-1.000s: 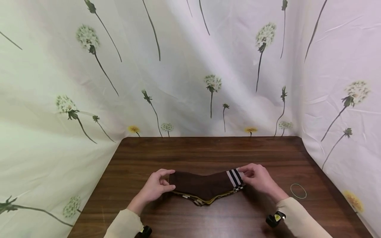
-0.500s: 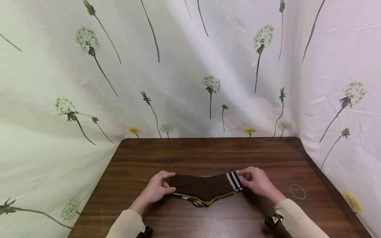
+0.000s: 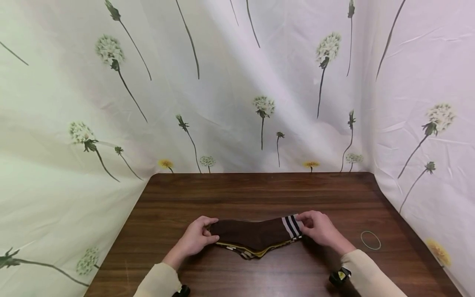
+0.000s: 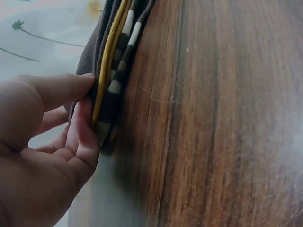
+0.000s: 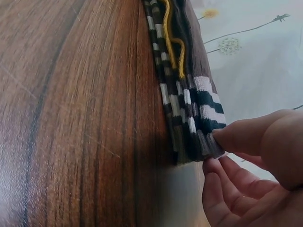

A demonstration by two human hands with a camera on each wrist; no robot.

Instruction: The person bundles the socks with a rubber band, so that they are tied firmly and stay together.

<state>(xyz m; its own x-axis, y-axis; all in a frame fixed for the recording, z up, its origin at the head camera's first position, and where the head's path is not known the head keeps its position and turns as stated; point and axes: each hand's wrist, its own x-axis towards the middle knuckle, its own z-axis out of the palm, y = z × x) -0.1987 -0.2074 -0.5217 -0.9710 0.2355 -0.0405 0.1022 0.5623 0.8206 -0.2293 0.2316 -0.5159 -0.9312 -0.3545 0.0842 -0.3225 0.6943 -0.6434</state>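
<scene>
A stack of socks (image 3: 249,234) lies across the table, the top one dark brown with a cuff striped in black and pale grey. Mustard-yellow and checked edges of the socks (image 4: 110,61) show beneath it. My left hand (image 3: 194,236) pinches the plain end of the stack, its thumb on the top sock and fingertips at the end. At the striped cuffs, my right hand (image 3: 320,227) grips the other end between thumb and fingers. Layered cuffs (image 5: 191,118) appear in the right wrist view, with the right fingertips partly behind them.
A thin pale-green elastic band (image 3: 370,240) lies on the brown wooden table (image 3: 259,192), right of my right hand. Cloth (image 3: 230,103) printed with dandelions hangs behind the table and along both sides. Black straps with small devices circle both wrists.
Both hands keep their hold on the two ends of the sock stack. The hands, socks and table edge appear slightly lower in the head view, as the whole view has shifted.
</scene>
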